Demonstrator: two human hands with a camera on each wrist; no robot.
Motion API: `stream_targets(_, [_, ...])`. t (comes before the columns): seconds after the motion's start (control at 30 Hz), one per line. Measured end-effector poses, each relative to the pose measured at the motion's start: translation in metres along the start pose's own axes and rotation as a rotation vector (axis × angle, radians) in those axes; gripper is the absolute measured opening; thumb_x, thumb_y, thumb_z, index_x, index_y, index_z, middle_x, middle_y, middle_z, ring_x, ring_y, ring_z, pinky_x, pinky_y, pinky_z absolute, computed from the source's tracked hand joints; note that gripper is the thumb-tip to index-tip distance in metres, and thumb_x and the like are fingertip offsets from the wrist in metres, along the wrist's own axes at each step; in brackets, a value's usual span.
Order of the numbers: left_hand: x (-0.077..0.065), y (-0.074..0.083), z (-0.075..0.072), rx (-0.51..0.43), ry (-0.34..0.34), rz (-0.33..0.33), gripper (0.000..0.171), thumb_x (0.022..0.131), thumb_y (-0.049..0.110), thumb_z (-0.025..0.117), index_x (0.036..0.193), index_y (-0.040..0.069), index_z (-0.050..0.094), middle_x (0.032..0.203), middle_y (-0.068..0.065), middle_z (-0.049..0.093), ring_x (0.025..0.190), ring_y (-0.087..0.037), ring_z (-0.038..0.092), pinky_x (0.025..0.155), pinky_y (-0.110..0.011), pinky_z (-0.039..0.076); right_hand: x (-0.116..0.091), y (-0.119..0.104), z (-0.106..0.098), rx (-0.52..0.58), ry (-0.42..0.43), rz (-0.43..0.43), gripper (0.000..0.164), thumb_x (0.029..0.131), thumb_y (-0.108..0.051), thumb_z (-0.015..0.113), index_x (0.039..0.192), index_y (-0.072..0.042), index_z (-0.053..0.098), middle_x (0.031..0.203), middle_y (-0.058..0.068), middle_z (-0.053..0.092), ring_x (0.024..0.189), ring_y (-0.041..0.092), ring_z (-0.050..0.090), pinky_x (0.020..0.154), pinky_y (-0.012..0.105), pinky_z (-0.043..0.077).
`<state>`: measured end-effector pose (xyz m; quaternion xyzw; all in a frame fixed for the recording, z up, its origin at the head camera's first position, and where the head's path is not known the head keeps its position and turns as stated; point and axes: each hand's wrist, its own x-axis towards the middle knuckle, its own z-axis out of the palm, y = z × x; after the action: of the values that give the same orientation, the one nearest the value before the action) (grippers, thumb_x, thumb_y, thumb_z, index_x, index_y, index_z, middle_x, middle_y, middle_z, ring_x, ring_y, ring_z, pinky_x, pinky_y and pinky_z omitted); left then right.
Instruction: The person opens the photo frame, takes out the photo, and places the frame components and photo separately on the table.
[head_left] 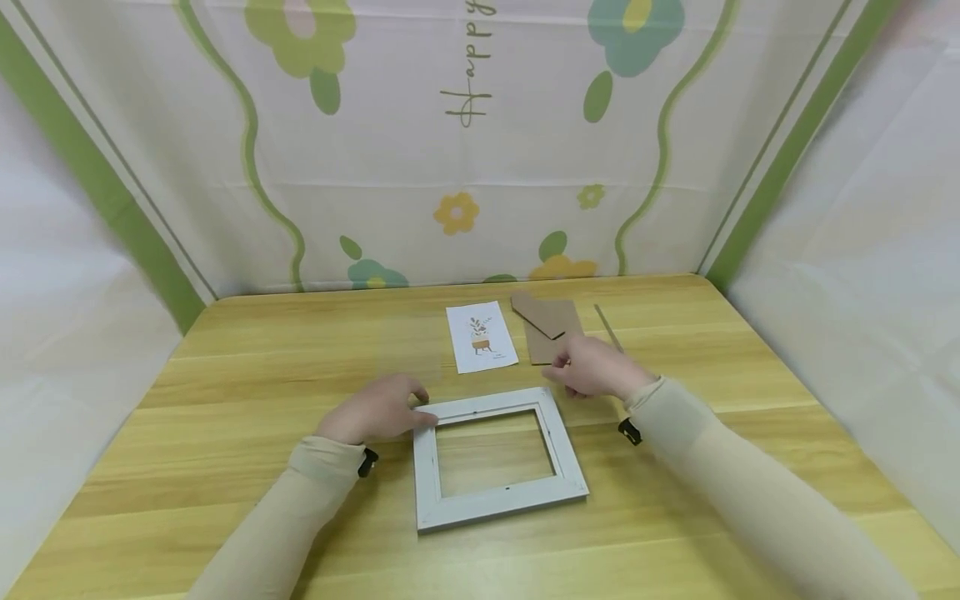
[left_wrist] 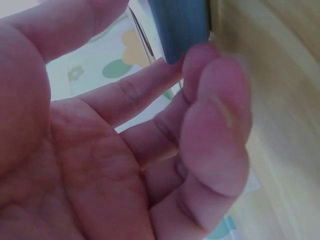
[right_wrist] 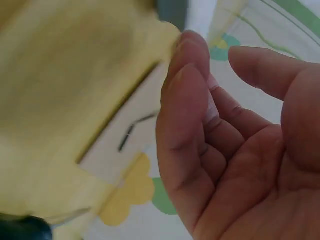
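A white picture frame (head_left: 491, 508) lies on the wooden table, its opening bare and small metal tabs along the inner edge. My left hand (head_left: 382, 408) grips its far left corner, thumb on top and fingers at the outer side. That corner shows as a blue-grey edge (left_wrist: 180, 30) between thumb and fingers in the left wrist view. Just beyond the frame's far right corner hovers my right hand (head_left: 592, 367), fingers loosely bent and holding nothing. Behind it lies a brown backing board (head_left: 566, 317) with a fold-out stand, partly covered by the hand in the head view.
A white card with a potted-plant print (head_left: 480, 337) lies beyond the frame. Left of it is a faint clear sheet (head_left: 408, 346). A thin metal shaft (head_left: 607, 327) lies right of the board; its dark handle (right_wrist: 22, 227) shows in the right wrist view. Fabric walls (head_left: 375, 167) surround the table.
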<state>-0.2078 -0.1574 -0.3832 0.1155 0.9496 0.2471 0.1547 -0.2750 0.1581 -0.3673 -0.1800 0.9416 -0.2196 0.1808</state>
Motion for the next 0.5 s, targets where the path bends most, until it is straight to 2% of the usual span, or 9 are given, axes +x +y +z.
stream_targets(0.13, [0.002, 0.000, 0.001, 0.001, -0.002, 0.007, 0.035, 0.088, 0.030, 0.076, 0.113, 0.006, 0.070, 0.124, -0.009, 0.064, 0.113, -0.026, 0.056, 0.095, -0.046, 0.047, -0.006, 0.005, 0.012, -0.018, 0.007, -0.009, 0.024, 0.095, -0.035, 0.068, 0.091, -0.012, 0.073, 0.073, 0.004, 0.068, 0.061, 0.016, 0.059, 0.059, 0.031, 0.049])
stream_targets(0.27, [0.004, 0.001, 0.002, -0.004, 0.002, 0.002, 0.032, 0.087, 0.030, 0.077, 0.109, 0.008, 0.071, 0.116, -0.006, 0.065, 0.101, -0.023, 0.056, 0.087, -0.043, 0.048, -0.016, 0.000, 0.020, -0.117, 0.092, -0.102, 0.027, 0.091, -0.035, 0.073, 0.102, -0.011, 0.073, 0.089, 0.002, 0.069, 0.074, 0.017, 0.060, 0.067, 0.034, 0.050])
stream_targets(0.37, [0.005, 0.002, 0.004, -0.013, 0.006, -0.003, 0.027, 0.086, 0.029, 0.078, 0.103, 0.010, 0.071, 0.105, -0.003, 0.065, 0.090, -0.021, 0.054, 0.078, -0.038, 0.047, -0.030, -0.009, 0.026, -0.212, 0.172, -0.252, 0.028, 0.088, -0.030, 0.076, 0.106, -0.009, 0.073, 0.096, 0.003, 0.069, 0.084, 0.019, 0.064, 0.073, 0.036, 0.053])
stream_targets(0.5, [0.006, 0.002, 0.005, -0.018, 0.009, 0.006, 0.021, 0.087, 0.028, 0.078, 0.096, 0.011, 0.071, 0.092, 0.000, 0.063, 0.079, -0.020, 0.052, 0.066, -0.033, 0.043, -0.053, -0.023, 0.040, -0.302, 0.189, -0.508, 0.031, 0.084, -0.031, 0.080, 0.105, -0.008, 0.075, 0.098, 0.002, 0.069, 0.087, 0.016, 0.063, 0.077, 0.033, 0.054])
